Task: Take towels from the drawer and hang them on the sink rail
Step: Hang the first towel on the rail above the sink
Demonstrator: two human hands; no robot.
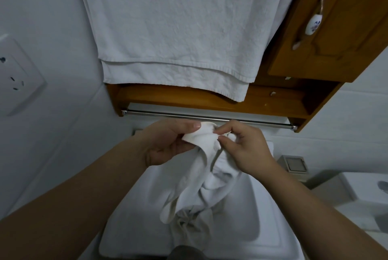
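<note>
Both of my hands hold a small white towel [199,188] by its top edge, just below the steel rail [168,114]. My left hand [168,144] pinches the left corner between thumb and fingers. My right hand [245,148] pinches the fabric right beside it. The rest of the towel hangs down crumpled over the white sink [134,207]. A large white towel [178,29] hangs folded from above, its lower hem ending just over the wooden shelf [189,98]. The rail is bare.
A wooden cabinet door [340,29] with a porcelain handle [312,27] stands at the upper right. A wall socket [14,75] is on the left wall. A small grey box [294,164] sits on the counter at right.
</note>
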